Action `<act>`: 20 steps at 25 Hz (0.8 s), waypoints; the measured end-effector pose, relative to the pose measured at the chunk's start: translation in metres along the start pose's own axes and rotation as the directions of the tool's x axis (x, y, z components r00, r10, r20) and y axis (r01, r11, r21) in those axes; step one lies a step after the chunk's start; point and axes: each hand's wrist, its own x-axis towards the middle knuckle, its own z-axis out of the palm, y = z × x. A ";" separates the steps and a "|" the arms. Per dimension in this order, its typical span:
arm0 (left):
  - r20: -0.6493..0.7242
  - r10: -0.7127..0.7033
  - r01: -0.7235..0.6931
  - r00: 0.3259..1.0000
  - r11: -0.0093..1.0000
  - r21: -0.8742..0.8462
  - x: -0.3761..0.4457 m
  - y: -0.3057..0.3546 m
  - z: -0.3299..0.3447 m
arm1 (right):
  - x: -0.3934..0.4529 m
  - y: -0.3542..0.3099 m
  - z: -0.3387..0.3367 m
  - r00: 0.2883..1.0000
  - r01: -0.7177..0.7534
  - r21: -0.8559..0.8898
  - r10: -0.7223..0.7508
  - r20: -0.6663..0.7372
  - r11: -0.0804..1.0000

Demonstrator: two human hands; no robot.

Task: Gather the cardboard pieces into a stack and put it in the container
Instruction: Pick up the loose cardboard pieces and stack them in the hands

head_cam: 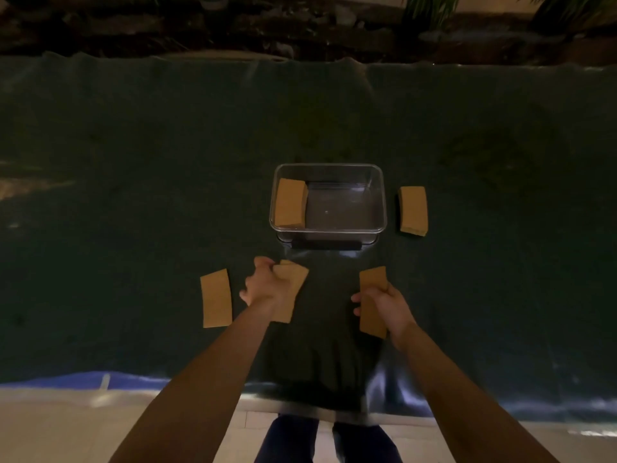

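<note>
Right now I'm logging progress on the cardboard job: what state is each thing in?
Container: open, no lid, upright on the cloth.
Cardboard in container: inside, against the left wall.
Cardboard right of container: lying loose, untouched.
Cardboard far left: lying loose, untouched.
Left hand: closed on a cardboard piece.
Right hand: closed on another cardboard piece.

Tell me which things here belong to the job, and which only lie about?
Belong to the job:
- clear container
- cardboard inside it
- cardboard in left hand grip
- cardboard in right hand grip
- loose piece, left
- loose piece, right of container

Just lying about:
- dark cloth
- plants behind
</note>
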 end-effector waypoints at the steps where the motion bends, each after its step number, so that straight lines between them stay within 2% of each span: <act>1: 0.053 0.034 -0.029 0.998 0.995 -0.099 -0.008 0.007 -0.001 | -0.003 0.000 0.003 1.000 -0.011 -0.001 0.011 0.022 1.000; 3: 0.303 0.044 0.079 0.952 0.921 -0.382 -0.028 0.022 -0.003 | -0.011 -0.004 0.007 0.996 -0.017 0.037 0.014 0.087 0.999; 5: 0.559 0.064 0.250 0.827 0.848 -0.467 -0.045 0.030 -0.006 | -0.018 -0.011 0.012 0.981 -0.031 0.093 0.012 0.193 0.995; 7: 0.647 0.080 0.312 0.758 0.827 -0.467 -0.054 0.031 -0.002 | -0.026 -0.017 0.016 0.959 -0.060 0.108 0.028 0.282 0.992; 8: 0.650 0.094 0.318 0.754 0.814 -0.486 -0.056 0.030 0.001 | -0.030 -0.020 0.019 0.950 -0.077 0.117 0.037 0.311 0.990; 10: 0.603 0.127 0.286 0.788 0.790 -0.542 -0.060 0.028 0.004 | -0.035 -0.022 0.024 0.937 -0.116 0.161 0.054 0.345 0.980; 14: 0.495 0.231 0.079 0.837 0.845 -0.529 -0.066 0.021 0.002 | -0.043 -0.024 0.032 0.932 -0.158 0.190 0.084 0.351 0.969; 17: 0.319 0.375 -0.213 0.870 0.871 -0.443 -0.065 0.015 -0.006 | -0.044 -0.021 0.040 0.937 -0.161 0.209 0.082 0.340 0.965; 18: 0.270 0.455 -0.339 0.849 0.859 -0.383 -0.063 0.013 -0.011 | -0.046 -0.021 0.043 0.941 -0.151 0.206 0.077 0.331 0.967; 19: 0.284 0.541 -0.446 0.792 0.830 -0.335 -0.063 0.012 -0.017 | -0.045 -0.020 0.045 0.948 -0.132 0.201 0.065 0.312 0.971; 20: 0.358 0.610 -0.536 0.707 0.792 -0.292 -0.063 0.012 -0.023 | -0.045 -0.021 0.047 0.953 -0.112 0.195 0.050 0.298 0.974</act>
